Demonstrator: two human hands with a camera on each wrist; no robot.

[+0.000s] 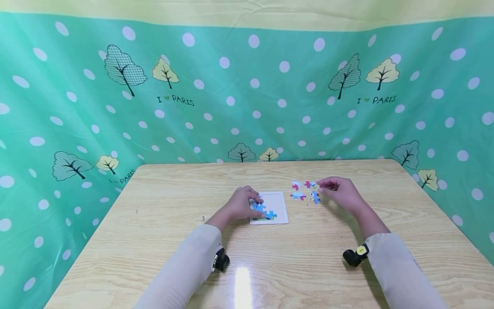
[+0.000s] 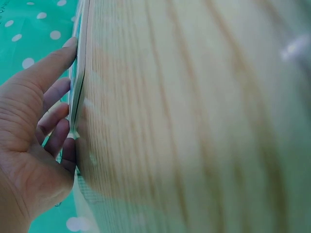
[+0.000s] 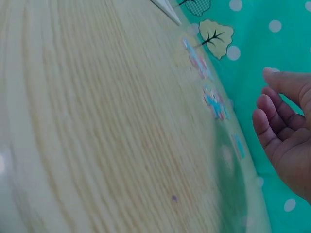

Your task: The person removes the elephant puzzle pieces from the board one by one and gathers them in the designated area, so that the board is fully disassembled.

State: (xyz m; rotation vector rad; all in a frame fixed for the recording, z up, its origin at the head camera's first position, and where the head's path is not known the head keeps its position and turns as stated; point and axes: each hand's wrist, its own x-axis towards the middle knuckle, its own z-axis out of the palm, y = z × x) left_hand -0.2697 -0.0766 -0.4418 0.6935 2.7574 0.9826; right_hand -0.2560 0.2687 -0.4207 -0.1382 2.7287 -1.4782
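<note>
A square white puzzle tray lies on the table, with blue jigsaw pieces in its left and near part. My left hand rests over the tray's left side, thumb on the near pieces and fingers toward the far left. In the left wrist view its thumb lies against the tray's edge. To the right of the tray are several loose jigsaw pieces, pink, white and blue. My right hand hovers at their right side, fingers loosely bent; no piece shows between them in the right wrist view.
The light wooden table runs back to a green dotted curtain. A small stub-like object lies left of the tray. Black wrist cameras hang from both sleeves, low over the table.
</note>
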